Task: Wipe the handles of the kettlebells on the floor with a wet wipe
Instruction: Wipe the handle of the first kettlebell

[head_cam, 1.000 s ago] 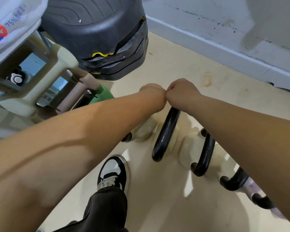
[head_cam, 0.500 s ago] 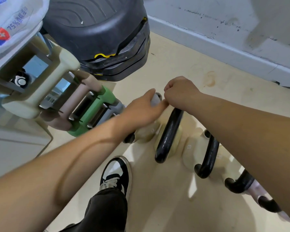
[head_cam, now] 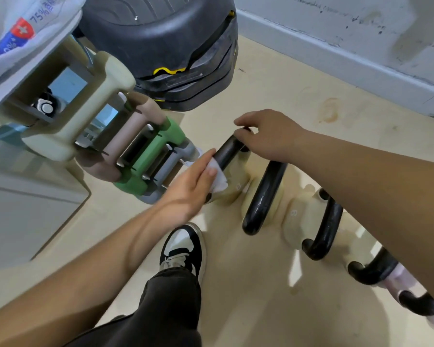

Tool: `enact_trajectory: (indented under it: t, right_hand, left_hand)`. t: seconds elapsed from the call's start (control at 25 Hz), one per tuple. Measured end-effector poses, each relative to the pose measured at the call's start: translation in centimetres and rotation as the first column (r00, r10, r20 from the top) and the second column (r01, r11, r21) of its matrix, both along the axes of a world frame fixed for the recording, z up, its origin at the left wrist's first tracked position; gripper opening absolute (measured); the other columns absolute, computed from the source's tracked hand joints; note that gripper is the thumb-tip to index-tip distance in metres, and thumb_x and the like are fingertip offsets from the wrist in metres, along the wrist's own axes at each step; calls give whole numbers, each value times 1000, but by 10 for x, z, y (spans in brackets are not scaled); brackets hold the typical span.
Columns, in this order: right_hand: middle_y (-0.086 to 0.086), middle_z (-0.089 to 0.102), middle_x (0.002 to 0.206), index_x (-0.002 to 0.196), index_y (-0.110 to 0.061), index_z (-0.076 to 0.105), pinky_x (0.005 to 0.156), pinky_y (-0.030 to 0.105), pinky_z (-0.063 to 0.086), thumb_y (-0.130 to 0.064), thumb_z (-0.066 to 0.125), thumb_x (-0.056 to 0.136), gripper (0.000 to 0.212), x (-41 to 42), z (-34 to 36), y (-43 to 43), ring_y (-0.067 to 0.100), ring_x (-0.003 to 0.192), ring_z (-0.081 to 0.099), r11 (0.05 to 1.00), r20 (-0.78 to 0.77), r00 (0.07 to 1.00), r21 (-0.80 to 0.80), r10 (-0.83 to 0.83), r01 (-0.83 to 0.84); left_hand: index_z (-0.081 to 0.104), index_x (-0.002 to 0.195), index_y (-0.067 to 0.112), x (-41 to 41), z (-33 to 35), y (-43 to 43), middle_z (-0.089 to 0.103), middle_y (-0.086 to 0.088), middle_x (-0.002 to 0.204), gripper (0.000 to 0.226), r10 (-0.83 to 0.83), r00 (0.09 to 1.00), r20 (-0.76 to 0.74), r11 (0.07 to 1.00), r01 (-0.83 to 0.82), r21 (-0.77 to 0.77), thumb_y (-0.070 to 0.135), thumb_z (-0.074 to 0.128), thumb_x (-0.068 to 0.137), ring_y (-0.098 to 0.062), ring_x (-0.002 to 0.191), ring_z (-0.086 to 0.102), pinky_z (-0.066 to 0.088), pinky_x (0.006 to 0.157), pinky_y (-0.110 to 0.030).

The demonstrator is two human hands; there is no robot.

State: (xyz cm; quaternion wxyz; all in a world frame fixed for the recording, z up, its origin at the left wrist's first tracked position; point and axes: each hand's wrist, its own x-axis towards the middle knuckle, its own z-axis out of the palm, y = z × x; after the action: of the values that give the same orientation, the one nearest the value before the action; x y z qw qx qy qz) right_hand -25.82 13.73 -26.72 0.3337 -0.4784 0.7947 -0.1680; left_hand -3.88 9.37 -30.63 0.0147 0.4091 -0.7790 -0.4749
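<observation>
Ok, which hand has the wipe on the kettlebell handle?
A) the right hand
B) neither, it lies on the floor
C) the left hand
C: the left hand holds the white wipe against the black handle, while the right hand grips the handle's top end.

We list, worn and bare: left forearm [head_cam: 98, 259] and left hand [head_cam: 191, 186], uncovered; right forearm [head_cam: 373, 176] and right hand [head_cam: 268, 136], uncovered to the edge of view. One trouser leg [head_cam: 171, 301], dark charcoal cloth, creased and bunched at the hem. One low sneaker [head_cam: 183, 249], white toe and side panels under black overlays, pale grey laces, off-white sole rim
</observation>
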Motion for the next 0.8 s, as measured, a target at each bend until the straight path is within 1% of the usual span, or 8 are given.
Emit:
enact_trajectory:
  t: [0.08, 0.16, 0.24, 0.32, 0.4, 0.52, 0.64, 0.8]
  right_hand:
    - [-2, 56, 148, 139, -24, 63, 113, 34, 37, -42, 58, 99, 44, 8, 1, -1, 21, 137, 49, 995, -65, 993, 24, 97, -96]
    - [-5, 55, 150, 140, -26, 63, 113, 31, 35, -44, 63, 97, 46, 12, 1, -2, 18, 139, 48, 995, -62, 993, 31, 96, -95]
    - [-7, 58, 146, 137, -29, 65, 112, 29, 37, -45, 66, 95, 45, 11, -1, -3, 16, 136, 52, 997, -55, 996, 13, 71, -71]
    - [-7, 64, 139, 133, -30, 67, 108, 28, 41, -45, 67, 93, 43, 9, -3, -4, 16, 129, 56, 998, -47, 997, -3, 55, -55]
    - [-7, 66, 134, 131, -31, 69, 99, 25, 40, -46, 70, 91, 42, 7, -4, -4, 15, 126, 58, 999, -13, 999, -11, 40, -40]
    - [-6, 68, 130, 126, -32, 72, 93, 25, 39, -48, 74, 88, 41, 5, -8, -4, 15, 122, 59, 1000, 17, 1000, -19, 20, -20]
    - [-5, 69, 126, 124, -31, 73, 94, 25, 41, -47, 75, 86, 41, 5, -9, -7, 16, 120, 59, 1000, 18, 1000, -25, 18, -18]
    - [-4, 69, 125, 124, -30, 72, 93, 26, 41, -46, 75, 87, 40, 5, -9, -8, 17, 118, 60, 1000, 29, 1000, -29, 3, -2]
  left_hand:
    - [24, 161, 25, 19, -4, 27, 40, 5, 156, 54, -1, 999, 40, 985, 8, -174, 35, 37, 109, 13, 130, 29, 22, 104, -1]
    - [26, 159, 23, 7, -5, 21, 46, -1, 153, 53, -77, 993, 85, 967, 96, -235, 38, 34, 109, -5, 137, 42, 34, 108, -20]
    - [45, 142, 22, -28, -1, -5, 66, -4, 125, 40, -103, 985, 138, 972, 129, -197, 40, 34, 108, -26, 117, 61, 48, 94, -37]
    - [50, 129, 25, -46, -1, -19, 69, 0, 105, 32, -108, 991, 81, 985, 118, -123, 42, 34, 107, -23, 99, 65, 52, 88, -43]
    - [46, 139, 28, -26, -9, -11, 67, 2, 118, 36, -132, 991, -12, 981, 128, -148, 43, 34, 108, -18, 108, 63, 51, 96, -45]
    - [24, 159, 26, 29, -29, 18, 45, 6, 152, 55, -69, 994, -87, 984, 54, -168, 40, 38, 108, -11, 136, 46, 39, 111, -30]
    - [16, 161, 24, 45, -43, 38, 42, 3, 154, 61, 23, 999, -44, 975, -33, -220, 36, 41, 107, -12, 128, 50, 40, 98, -24]
    - [38, 149, 17, 6, -27, 14, 60, -7, 133, 47, -41, 999, 5, 945, 41, -324, 38, 39, 108, -25, 118, 58, 47, 99, -43]
